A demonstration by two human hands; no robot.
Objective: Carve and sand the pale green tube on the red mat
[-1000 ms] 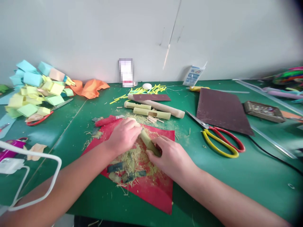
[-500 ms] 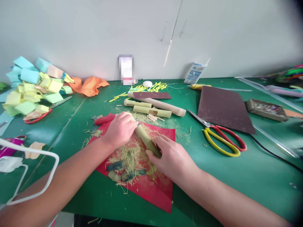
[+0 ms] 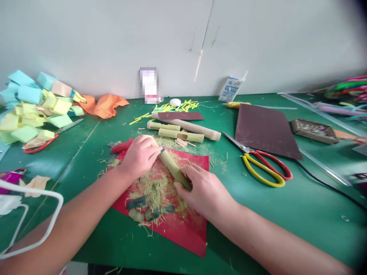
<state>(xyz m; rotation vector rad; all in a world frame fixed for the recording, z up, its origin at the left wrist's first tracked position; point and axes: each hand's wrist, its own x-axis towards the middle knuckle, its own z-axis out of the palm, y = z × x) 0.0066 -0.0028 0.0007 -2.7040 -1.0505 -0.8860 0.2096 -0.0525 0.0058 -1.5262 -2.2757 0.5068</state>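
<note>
A pale green bamboo tube (image 3: 172,165) slants between my two hands above a red sheet (image 3: 192,233). My left hand (image 3: 143,153) is closed over its far end, and a dark edge of what looks like sandpaper (image 3: 162,150) shows at the fingertips. Most of that piece is hidden. The near end lies in my right hand (image 3: 200,189), thumb on one side and fingers on the other. Fibrous shavings (image 3: 156,191) and several dark worn scraps (image 3: 137,202) litter the sheet. Beside my left hand lies a red roll-like thing (image 3: 121,147), partly hidden.
Beyond my hands lie cut bamboo pieces (image 3: 181,135) and a long pale stick (image 3: 195,128). Scissors (image 3: 263,168) and a brown sheet (image 3: 265,130) are at right. Folded paper pieces (image 3: 37,107) pile up at left, near a white cable (image 3: 54,221). A phone (image 3: 149,86) leans against the wall.
The view has turned slightly to the right, so everything sits a little further left. Both hands keep nearly the same hold on the bamboo tube.
</note>
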